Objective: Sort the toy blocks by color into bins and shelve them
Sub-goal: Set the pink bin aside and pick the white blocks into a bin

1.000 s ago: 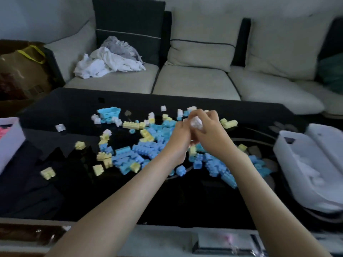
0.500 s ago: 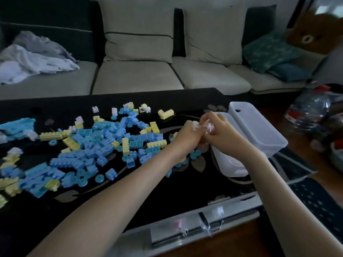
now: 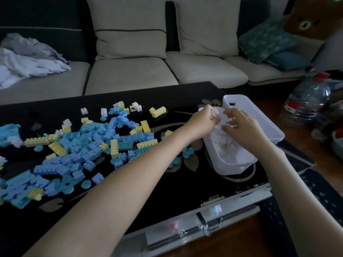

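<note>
White block [image 3: 215, 112] pinched in my left hand [image 3: 202, 121] at bin [image 3: 232, 166] rim; my right hand [image 3: 241, 126] splayed, apparently empty. Risk: early release, block bounces onto table [image 3: 185, 191].

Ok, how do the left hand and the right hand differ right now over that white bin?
The left hand pinches a white block; the right hand holds nothing. The left hand is curled, the right hand spread loosely. The left hand is at the white bin's far rim, the right hand over its inside. Both are above that bin.
</note>
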Tool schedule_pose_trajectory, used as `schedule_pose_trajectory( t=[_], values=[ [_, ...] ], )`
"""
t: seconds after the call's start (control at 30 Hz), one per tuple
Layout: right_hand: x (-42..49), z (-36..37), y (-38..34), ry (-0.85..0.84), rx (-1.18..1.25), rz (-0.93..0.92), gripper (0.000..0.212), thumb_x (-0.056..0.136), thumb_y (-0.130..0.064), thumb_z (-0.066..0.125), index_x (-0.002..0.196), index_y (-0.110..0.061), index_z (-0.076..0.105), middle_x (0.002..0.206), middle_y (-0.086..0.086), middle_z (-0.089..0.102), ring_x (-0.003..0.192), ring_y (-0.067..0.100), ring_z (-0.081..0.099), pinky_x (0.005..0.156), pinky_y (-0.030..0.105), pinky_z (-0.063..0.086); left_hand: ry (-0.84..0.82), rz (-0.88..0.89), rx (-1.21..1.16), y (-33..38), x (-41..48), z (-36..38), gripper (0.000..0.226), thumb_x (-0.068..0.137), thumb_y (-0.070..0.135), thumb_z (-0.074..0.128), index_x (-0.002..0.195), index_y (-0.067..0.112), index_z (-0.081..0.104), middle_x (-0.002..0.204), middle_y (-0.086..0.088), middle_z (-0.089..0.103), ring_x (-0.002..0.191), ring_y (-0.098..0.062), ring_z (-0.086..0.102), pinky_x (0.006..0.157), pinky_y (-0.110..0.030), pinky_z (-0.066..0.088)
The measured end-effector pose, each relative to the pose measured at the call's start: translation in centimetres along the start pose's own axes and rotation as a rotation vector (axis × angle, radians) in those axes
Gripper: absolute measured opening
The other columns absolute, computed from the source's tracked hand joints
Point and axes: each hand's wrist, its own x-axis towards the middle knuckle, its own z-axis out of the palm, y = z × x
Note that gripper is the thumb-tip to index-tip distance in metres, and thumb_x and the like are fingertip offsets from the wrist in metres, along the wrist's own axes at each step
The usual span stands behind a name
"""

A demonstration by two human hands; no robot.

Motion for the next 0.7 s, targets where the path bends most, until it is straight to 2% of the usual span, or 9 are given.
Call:
schedule_pose_trajectory(
  t=[0.07,0.13,0.17,0.23,0.37,0.5,0.57,0.63,0.7],
  values=[
    [-0.2,0.1,0.1,-0.055,0.020,-0.001,0.050,0.091,-0.016,0.058,0.138,-0.021,0.041,0.134,0.004,0.048,0.105,0.013,0.053,0.083,0.026,0.041,-0.055,-0.002,0.196,0.3,0.2,0.8,0.023,0.100,0.026,0.040,0.118,0.013,0.042,0.096,-0.007,0.056,0.081,-0.020,0.053,0.067,-0.029,0.040],
    [-0.3,0.0,0.0,-0.072,0.027,0.008,0.053,0.093,-0.013,0.052,0.143,-0.022,0.035,0.140,0.005,0.045,0.120,0.019,0.051,0.091,0.030,0.043,-0.117,-0.003,0.452,0.4,0.2,1.4,0.055,0.100,0.029,0.036,0.149,0.017,0.014,0.128,-0.009,0.053,0.108,-0.028,0.053,0.091,-0.039,0.036],
    [-0.4,0.0,-0.3,-0.067,0.034,0.005,0.053,0.094,-0.011,0.048,0.144,-0.022,0.033,0.142,0.006,0.044,0.124,0.021,0.049,0.095,0.032,0.042,-0.121,0.013,0.527,0.3,0.1,1.5,0.065,0.100,0.032,0.035,0.152,0.019,0.000,0.142,-0.007,0.044,0.120,-0.028,0.047,0.100,-0.043,0.028],
    [-0.4,-0.1,-1.0,-0.038,0.047,-0.002,0.053,0.095,-0.009,0.044,0.145,-0.020,0.032,0.143,0.007,0.043,0.126,0.023,0.047,0.097,0.031,0.039,-0.069,0.054,0.554,0.1,-0.5,1.4,0.071,0.099,0.037,0.037,0.152,0.022,-0.009,0.153,-0.001,0.029,0.134,-0.024,0.035,0.108,-0.045,0.020],
    [-0.9,0.8,-3.7,-0.017,0.055,-0.096,0.050,0.096,-0.016,0.047,0.143,-0.016,0.032,0.145,0.008,0.039,0.131,0.022,0.040,0.095,0.025,0.032,0.079,-0.022,0.452,-1.3,-2.9,-0.8,0.061,0.102,0.042,0.028,0.153,0.020,0.002,0.156,-0.003,0.022,0.139,-0.024,0.029,0.109,-0.044,0.021],
    [-1.6,3.8,-8.8,-0.123,0.000,-0.240,0.051,0.095,-0.024,0.050,0.143,-0.015,0.034,0.144,0.007,0.038,0.129,0.022,0.041,0.099,0.028,0.032,0.157,-0.168,0.535,-3.8,-6.8,-4.6,0.048,0.102,0.034,0.029,0.146,0.016,0.027,0.143,-0.004,0.042,0.133,-0.025,0.038,0.108,-0.043,0.024],
    [-1.9,6.0,-11.8,-0.233,0.011,-0.314,0.049,0.094,-0.026,0.051,0.140,-0.014,0.039,0.139,0.007,0.042,0.127,0.022,0.043,0.095,0.024,0.033,0.223,-0.224,0.674,-5.3,-9.7,-7.2,0.052,0.100,0.029,0.034,0.148,0.016,0.020,0.138,-0.002,0.044,0.134,-0.024,0.034,0.113,-0.046,0.015],
    [-2.5,8.5,-14.6,-0.349,-0.003,-0.389,0.050,0.094,-0.029,0.052,0.140,-0.013,0.040,0.138,0.007,0.043,0.128,0.023,0.042,0.101,0.027,0.034,0.274,-0.284,0.772,-6.6,-12.8,-9.6,0.058,0.099,0.029,0.036,0.150,0.016,0.011,0.141,-0.003,0.041,0.137,-0.023,0.027,0.114,-0.047,0.007],
    [-3.3,10.9,-17.5,-0.446,-0.027,-0.451,0.051,0.095,-0.031,0.050,0.141,-0.014,0.037,0.139,0.007,0.042,0.129,0.023,0.041,0.104,0.032,0.033,0.285,-0.336,0.845,-7.9,-16.1,-11.9,0.056,0.099,0.030,0.037,0.149,0.017,0.014,0.143,-0.004,0.039,0.139,-0.023,0.023,0.114,-0.048,0.004]
  ],
)
